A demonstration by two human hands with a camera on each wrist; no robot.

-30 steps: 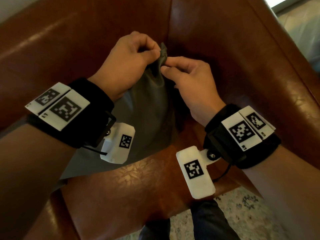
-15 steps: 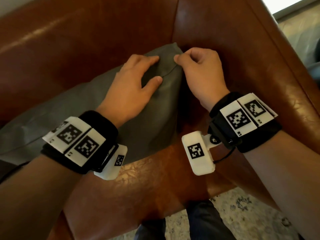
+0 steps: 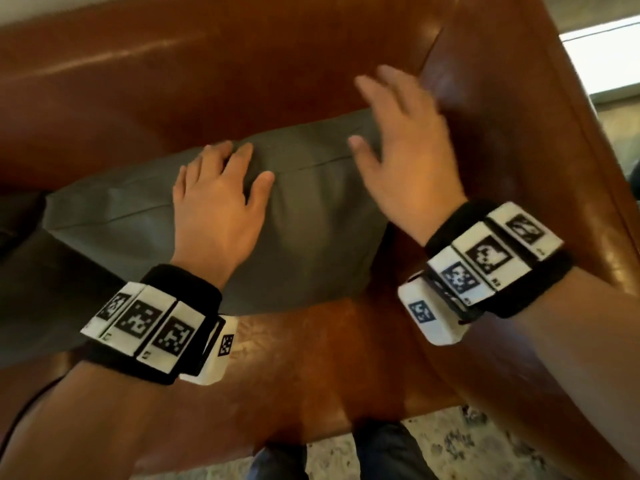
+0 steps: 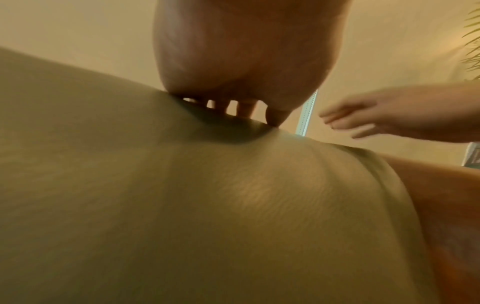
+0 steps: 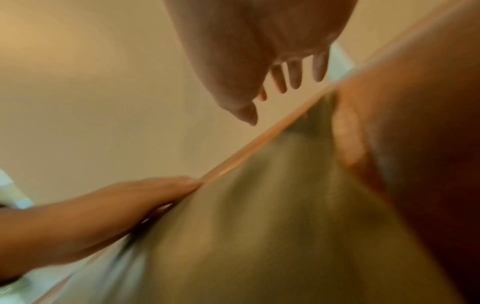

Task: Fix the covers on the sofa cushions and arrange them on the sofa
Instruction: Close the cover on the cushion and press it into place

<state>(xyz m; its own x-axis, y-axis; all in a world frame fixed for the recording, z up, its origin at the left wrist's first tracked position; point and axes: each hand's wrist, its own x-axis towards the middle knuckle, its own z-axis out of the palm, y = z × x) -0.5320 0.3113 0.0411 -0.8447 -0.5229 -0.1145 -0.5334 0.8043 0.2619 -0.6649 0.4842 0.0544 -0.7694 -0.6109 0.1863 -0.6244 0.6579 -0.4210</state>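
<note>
A grey-green covered cushion (image 3: 311, 216) lies on the seat of the brown leather sofa (image 3: 207, 81), its right end in the corner by the armrest. My left hand (image 3: 221, 188) lies flat on top of the cushion with straight fingers, pressing a dent into the fabric (image 4: 233, 164). My right hand (image 3: 398, 133) hovers open just above the cushion's right end, fingers spread and blurred, touching nothing. In the right wrist view the cushion (image 5: 259, 226) lies below the spread fingers (image 5: 293, 76).
The sofa's armrest (image 3: 519, 168) rises close on the right and the backrest runs behind the cushion. More grey fabric (image 3: 41, 289) lies on the seat at the left. A patterned rug (image 3: 485, 441) and the person's legs show below the seat's front edge.
Both hands let go of the cushion's corner. The cushion dropped flat onto the seat; the left hand now presses on it and the right hand opened and lifted off.
</note>
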